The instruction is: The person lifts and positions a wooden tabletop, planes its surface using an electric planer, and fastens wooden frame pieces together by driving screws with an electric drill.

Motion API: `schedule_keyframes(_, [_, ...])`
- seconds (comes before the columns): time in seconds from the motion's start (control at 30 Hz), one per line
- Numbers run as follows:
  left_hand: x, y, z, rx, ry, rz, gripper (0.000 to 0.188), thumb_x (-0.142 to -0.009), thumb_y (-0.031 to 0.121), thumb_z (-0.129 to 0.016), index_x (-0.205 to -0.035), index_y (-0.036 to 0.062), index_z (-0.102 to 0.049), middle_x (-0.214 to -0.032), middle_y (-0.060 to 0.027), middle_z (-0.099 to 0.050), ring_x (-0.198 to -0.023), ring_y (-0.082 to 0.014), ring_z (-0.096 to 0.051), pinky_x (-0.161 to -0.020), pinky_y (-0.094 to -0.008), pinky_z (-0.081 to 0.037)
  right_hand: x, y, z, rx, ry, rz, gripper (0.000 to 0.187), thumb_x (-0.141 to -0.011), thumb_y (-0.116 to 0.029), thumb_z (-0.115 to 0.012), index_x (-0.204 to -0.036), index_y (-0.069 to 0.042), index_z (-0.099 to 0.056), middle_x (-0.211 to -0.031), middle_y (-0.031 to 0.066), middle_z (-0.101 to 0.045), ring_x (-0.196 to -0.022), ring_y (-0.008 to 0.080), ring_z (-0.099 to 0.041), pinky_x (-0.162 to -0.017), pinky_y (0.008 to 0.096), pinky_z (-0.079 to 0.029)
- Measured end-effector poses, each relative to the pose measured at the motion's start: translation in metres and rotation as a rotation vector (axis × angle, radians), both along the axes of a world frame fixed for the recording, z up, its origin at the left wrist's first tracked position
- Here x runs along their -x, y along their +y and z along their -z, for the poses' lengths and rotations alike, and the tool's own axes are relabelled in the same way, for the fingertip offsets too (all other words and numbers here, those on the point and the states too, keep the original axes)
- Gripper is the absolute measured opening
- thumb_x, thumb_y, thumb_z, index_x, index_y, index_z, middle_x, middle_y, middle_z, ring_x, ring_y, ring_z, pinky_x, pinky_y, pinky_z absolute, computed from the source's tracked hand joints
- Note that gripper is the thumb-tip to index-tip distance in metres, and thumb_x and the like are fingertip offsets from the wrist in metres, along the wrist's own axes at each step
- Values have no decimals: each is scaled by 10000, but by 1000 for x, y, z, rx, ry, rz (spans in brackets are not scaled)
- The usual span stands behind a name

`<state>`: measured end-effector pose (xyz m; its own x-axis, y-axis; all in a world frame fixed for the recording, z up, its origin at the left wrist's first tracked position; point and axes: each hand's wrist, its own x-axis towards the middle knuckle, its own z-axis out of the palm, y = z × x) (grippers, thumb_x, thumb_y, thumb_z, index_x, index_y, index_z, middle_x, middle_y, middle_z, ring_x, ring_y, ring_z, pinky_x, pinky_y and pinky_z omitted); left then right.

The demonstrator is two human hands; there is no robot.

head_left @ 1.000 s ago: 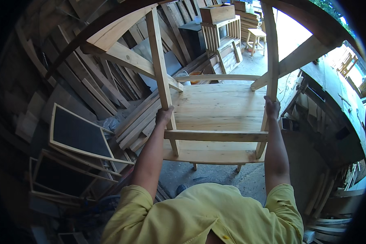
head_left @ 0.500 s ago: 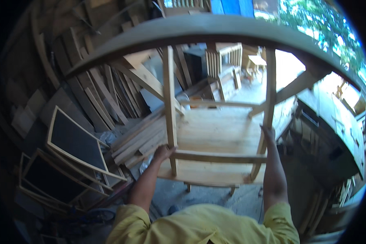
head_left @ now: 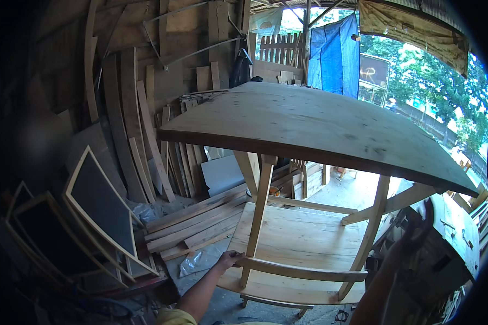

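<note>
Currently, I'm seeing a wooden table [head_left: 320, 116] filling the middle of my feed, its broad top spreading above its slanting legs [head_left: 258, 216]. Under the table's top, a planked worktop [head_left: 293, 233] is carrying those legs at their lower ends. Beyond the table, a blue tarp [head_left: 333, 57] is hanging. Left of the table, planks [head_left: 192, 227] are lying in a stack, and farther left of it a dark panel [head_left: 104, 200] in a pale frame is tilting. Low on the table's near side, a crossbar [head_left: 303, 270] is running between two legs. On the table's near left leg, my left hand [head_left: 232, 260] is clasping the joint with the crossbar. Near the table's right end, my right hand [head_left: 416, 227] is showing dark and blurred; whether it is gripping anything, I cannot tell.
</note>
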<state>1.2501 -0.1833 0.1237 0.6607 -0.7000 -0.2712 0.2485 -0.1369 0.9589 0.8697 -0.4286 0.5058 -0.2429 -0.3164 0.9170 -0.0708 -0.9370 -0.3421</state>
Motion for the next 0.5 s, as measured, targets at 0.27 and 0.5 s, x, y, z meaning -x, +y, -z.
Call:
schedule_keyframes(0.27, [-19, 15, 3, -146, -299, 197, 607, -820, 619, -690, -872, 14, -696, -782, -75, -687, -711, -145, -661, -651, -290, -549, -92, 143, -125, 469, 599, 194, 336, -880, -199, -655, -1190, -72, -645, -1252, 129, -628, -1237, 323, -535, -1060, 460, -388])
schedule_keyframes(0.5, [-31, 15, -6, -232, -499, 242, 700, -782, 751, -609, -766, 58, -705, -679, -84, -686, -641, -186, -671, -620, -344, -501, -130, 128, -104, 401, 551, 375, 308, -970, -228, -536, -1203, -55, -637, -1191, 95, -643, -1161, 281, -545, -1041, 435, -383])
